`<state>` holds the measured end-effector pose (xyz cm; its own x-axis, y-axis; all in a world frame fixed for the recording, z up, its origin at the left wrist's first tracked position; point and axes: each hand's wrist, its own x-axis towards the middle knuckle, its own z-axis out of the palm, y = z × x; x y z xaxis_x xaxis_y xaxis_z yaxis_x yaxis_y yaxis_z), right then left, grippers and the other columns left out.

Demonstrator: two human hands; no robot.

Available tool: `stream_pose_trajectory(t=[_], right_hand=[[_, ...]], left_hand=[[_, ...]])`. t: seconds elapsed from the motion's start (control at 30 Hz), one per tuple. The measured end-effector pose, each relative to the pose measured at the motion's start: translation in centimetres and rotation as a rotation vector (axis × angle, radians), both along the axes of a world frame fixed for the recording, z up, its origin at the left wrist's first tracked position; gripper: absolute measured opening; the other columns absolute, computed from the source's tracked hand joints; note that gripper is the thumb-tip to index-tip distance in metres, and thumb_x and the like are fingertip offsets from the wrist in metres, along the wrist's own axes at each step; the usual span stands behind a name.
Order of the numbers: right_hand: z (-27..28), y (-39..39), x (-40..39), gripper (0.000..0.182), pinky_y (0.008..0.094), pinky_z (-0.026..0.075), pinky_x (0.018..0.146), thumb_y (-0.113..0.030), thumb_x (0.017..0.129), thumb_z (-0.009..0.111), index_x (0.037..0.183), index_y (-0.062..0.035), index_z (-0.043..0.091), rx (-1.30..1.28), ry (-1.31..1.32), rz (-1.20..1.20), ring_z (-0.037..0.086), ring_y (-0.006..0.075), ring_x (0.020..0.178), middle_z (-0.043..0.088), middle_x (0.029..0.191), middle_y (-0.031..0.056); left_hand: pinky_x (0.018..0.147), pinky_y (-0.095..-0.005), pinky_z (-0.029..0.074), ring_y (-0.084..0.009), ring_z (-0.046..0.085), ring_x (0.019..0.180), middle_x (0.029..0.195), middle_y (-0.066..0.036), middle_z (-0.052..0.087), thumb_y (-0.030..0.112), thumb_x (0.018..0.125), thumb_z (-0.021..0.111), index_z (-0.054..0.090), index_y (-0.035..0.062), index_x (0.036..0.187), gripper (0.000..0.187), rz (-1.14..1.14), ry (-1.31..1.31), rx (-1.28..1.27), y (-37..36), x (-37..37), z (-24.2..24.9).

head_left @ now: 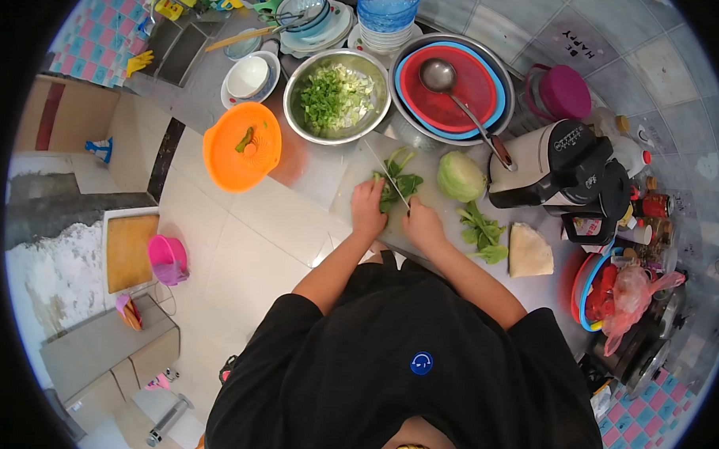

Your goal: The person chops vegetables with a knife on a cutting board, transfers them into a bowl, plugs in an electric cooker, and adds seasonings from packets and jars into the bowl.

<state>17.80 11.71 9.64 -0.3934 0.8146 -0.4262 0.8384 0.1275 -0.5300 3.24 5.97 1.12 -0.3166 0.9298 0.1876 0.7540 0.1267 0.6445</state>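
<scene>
Leafy greens (403,182) lie on a pale cutting board (437,219). My left hand (368,209) presses on their left side, its fingers together. My right hand (424,225) is closed round the handle of a knife (393,176), whose blade points up and left across the greens. To the right of the greens sit a round cabbage (461,176) and more loose leaves (482,233). A folded pale sheet (530,251) lies farther right. Behind the board, a steel bowl (293,115) holds chopped green and pale vegetables.
An orange colander (219,160) with a green piece inside stands at the counter's left edge. Behind are a red basin (428,61) with a ladle (437,75), stacked dishes and a white bowl (247,77). A cooker (528,163) stands right, near bagged items (636,293).
</scene>
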Motion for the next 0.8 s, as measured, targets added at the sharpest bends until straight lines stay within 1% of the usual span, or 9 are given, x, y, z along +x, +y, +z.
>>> stream_pose_trajectory(t=[0.07,0.17,0.23,0.37,0.4,0.5,0.53,0.63,0.8], right_hand=[[-0.9,0.1,1.8,0.023,0.051,0.051,0.073,-0.017,0.085,0.06,0.099,0.0011,0.058,-0.018,0.142,0.009,0.063,0.0453,0.081,0.066,0.084,0.0249],[1.0,-0.7,4.1,0.025,0.0515,0.05,0.07,-0.018,0.085,0.061,0.101,0.0012,0.059,-0.004,0.267,-0.13,0.063,0.0454,0.077,0.065,0.08,0.0255],[0.9,-0.6,5.5,0.027,0.051,0.049,0.068,-0.018,0.084,0.062,0.103,0.0009,0.06,0.028,0.243,-0.184,0.063,0.0451,0.075,0.064,0.078,0.0252],[2.0,0.7,6.4,0.025,0.0498,0.049,0.066,-0.018,0.083,0.063,0.1,0.0005,0.06,0.049,0.264,-0.207,0.063,0.0445,0.075,0.064,0.075,0.0246],[2.0,0.9,6.6,0.025,0.0495,0.049,0.066,-0.018,0.083,0.063,0.099,0.0006,0.059,0.047,0.268,-0.215,0.063,0.0444,0.075,0.064,0.075,0.0247],[2.1,1.3,6.8,0.023,0.0489,0.049,0.066,-0.018,0.083,0.063,0.096,0.0009,0.058,0.051,0.274,-0.229,0.062,0.0447,0.074,0.063,0.075,0.025],[2.3,1.3,6.9,0.023,0.0489,0.049,0.066,-0.018,0.083,0.063,0.095,0.001,0.058,0.057,0.268,-0.224,0.062,0.045,0.074,0.063,0.074,0.0252],[2.7,1.3,7.3,0.023,0.0488,0.049,0.066,-0.018,0.083,0.063,0.094,0.0013,0.058,0.06,0.271,-0.222,0.062,0.0457,0.074,0.062,0.074,0.0261],[3.5,1.4,7.5,0.024,0.0494,0.049,0.066,-0.018,0.083,0.062,0.095,0.0019,0.058,0.083,0.291,-0.212,0.062,0.046,0.074,0.062,0.074,0.0269]], left_hand=[[0.1,-0.0455,0.04,-0.0393,0.048,0.115,0.123,-0.018,0.055,-0.005,0.063,0.068,0.054,0.0051,0.13,0.07,0.099,-0.043,0.035,0.5,-1.0,-0.2],[0.099,-0.0449,0.041,-0.0401,0.05,0.112,0.119,-0.018,0.057,-0.007,0.064,0.067,0.053,0.0052,0.13,0.068,0.226,-0.083,0.083,2.0,-2.1,0.0],[0.098,-0.0444,0.041,-0.0406,0.05,0.111,0.117,-0.018,0.058,-0.007,0.066,0.066,0.054,0.0049,0.13,0.067,0.248,-0.101,0.085,3.7,-2.5,1.5],[0.099,-0.0463,0.04,-0.0395,0.048,0.114,0.124,-0.02,0.053,0.005,0.062,0.074,0.049,0.0045,0.135,0.077,0.131,-0.019,0.018,7.4,-0.7,1.9],[0.104,-0.0491,0.036,-0.0391,0.045,0.121,0.129,-0.02,0.05,0.017,0.063,0.076,0.045,0.0053,0.138,0.082,0.104,-0.011,-0.088,7.8,0.3,2.7],[0.107,-0.0501,0.029,-0.0386,0.04,0.125,0.133,-0.02,0.046,0.024,0.065,0.076,0.047,0.0058,0.137,0.08,0.086,0.134,-0.083,7.6,3.3,4.7],[0.109,-0.052,0.025,-0.0387,0.037,0.128,0.135,-0.021,0.043,0.029,0.067,0.077,0.046,0.006,0.137,0.08,0.079,0.15,-0.112,7.5,4.0,5.4],[0.107,-0.0497,0.029,-0.0368,0.04,0.126,0.134,-0.018,0.046,0.026,0.071,0.076,0.051,0.0085,0.135,0.071,0.055,0.214,-0.08,7.0,4.8,3.8],[0.098,-0.0459,0.037,-0.0309,0.049,0.118,0.125,-0.01,0.056,0.013,0.074,0.071,0.062,0.0131,0.125,0.052,0.049,0.271,0.032,4.9,4.1,1.1]])
